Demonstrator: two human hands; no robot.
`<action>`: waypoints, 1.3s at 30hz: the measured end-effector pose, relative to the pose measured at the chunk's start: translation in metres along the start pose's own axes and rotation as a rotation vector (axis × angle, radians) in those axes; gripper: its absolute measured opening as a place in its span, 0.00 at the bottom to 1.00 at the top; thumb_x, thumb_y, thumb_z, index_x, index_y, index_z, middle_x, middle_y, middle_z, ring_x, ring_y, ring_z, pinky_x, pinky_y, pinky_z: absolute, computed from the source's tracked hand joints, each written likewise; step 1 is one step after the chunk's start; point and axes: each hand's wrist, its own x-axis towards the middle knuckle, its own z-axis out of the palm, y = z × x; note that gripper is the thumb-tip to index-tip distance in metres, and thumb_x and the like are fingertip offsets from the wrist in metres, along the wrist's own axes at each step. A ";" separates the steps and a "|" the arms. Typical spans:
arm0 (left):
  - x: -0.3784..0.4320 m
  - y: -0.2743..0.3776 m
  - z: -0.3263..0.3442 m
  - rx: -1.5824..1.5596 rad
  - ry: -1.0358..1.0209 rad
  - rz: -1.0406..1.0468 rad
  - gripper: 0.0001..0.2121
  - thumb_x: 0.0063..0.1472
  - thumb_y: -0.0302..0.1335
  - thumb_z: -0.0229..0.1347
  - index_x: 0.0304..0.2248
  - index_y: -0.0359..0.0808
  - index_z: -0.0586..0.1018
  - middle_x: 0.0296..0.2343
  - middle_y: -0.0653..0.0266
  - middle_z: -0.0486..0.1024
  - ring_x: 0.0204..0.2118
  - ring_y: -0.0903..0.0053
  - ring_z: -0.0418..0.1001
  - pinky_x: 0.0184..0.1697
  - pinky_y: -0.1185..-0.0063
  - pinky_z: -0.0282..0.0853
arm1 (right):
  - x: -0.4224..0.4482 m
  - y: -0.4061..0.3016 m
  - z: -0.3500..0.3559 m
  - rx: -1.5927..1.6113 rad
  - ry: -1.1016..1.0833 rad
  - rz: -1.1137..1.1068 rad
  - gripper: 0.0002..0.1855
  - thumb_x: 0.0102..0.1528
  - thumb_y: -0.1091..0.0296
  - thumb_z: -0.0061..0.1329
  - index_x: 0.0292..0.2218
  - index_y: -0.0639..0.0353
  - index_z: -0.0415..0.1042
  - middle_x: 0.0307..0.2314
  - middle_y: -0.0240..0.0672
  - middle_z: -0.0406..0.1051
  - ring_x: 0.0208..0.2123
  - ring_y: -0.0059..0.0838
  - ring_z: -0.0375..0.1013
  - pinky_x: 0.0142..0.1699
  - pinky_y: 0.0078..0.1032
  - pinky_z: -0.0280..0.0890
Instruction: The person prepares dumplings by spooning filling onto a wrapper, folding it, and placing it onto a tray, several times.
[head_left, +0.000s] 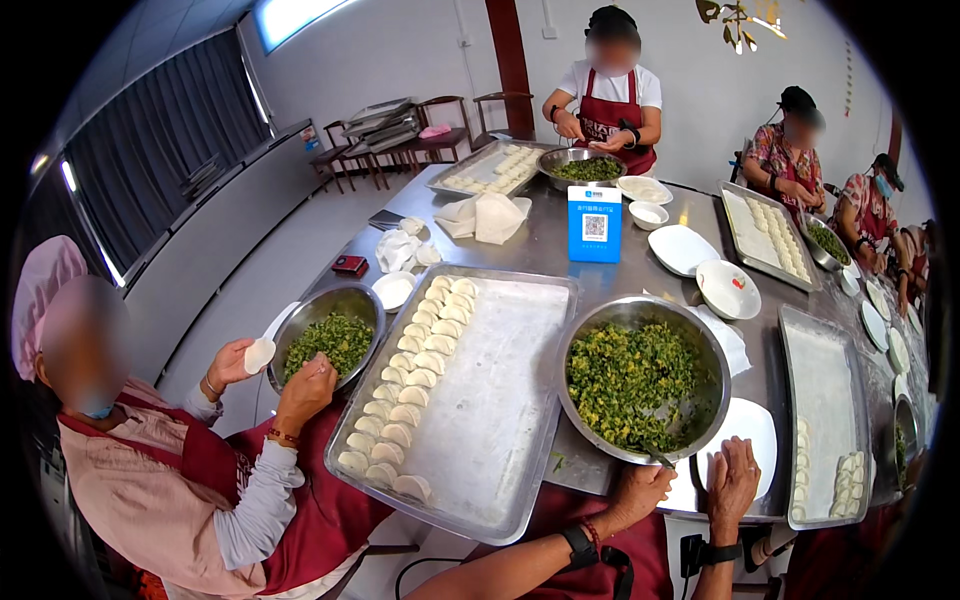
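A steel bowl of chopped green and yellow filling (637, 375) stands before me, with a metal utensil handle (660, 456) over its near rim. My left hand (641, 491) is curled just below that handle; its grip is unclear. Over the left part of a white plate (754, 450), my right hand (731, 476) has its fingers extended, with nothing visible in them. Left of the bowl, a metal tray (491, 390) carries rows of pale half-moon dumplings (405, 412) along its left side.
At left, a person in a pink cap (52, 300) holds a round wrapper (259, 355) beside another filling bowl (330, 337). White dishes (727, 289), a blue stand with a printed code (594, 251) and another tray (825, 390) surround my bowl. More people work across the table.
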 end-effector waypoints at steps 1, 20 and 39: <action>0.000 -0.001 0.000 0.003 0.000 -0.006 0.11 0.61 0.30 0.54 0.31 0.26 0.78 0.20 0.61 0.76 0.23 0.80 0.76 0.23 0.80 0.74 | -0.001 0.000 0.000 -0.002 0.001 0.000 0.14 0.57 0.65 0.46 0.43 0.60 0.73 0.46 0.42 0.71 0.56 0.45 0.63 0.58 0.39 0.54; -0.003 0.006 -0.001 0.032 -0.008 -0.015 0.12 0.61 0.30 0.52 0.30 0.27 0.78 0.19 0.61 0.76 0.21 0.79 0.76 0.24 0.80 0.73 | -0.002 0.001 0.000 -0.028 0.002 -0.016 0.14 0.58 0.66 0.45 0.45 0.61 0.73 0.47 0.42 0.71 0.56 0.45 0.63 0.57 0.38 0.55; 0.010 -0.030 0.009 -0.140 -0.006 -0.016 0.11 0.63 0.28 0.49 0.23 0.32 0.72 0.12 0.69 0.62 0.15 0.82 0.64 0.18 0.77 0.60 | 0.002 0.013 0.014 0.106 -0.012 -0.059 0.13 0.58 0.71 0.44 0.43 0.65 0.73 0.47 0.48 0.70 0.55 0.49 0.64 0.58 0.38 0.56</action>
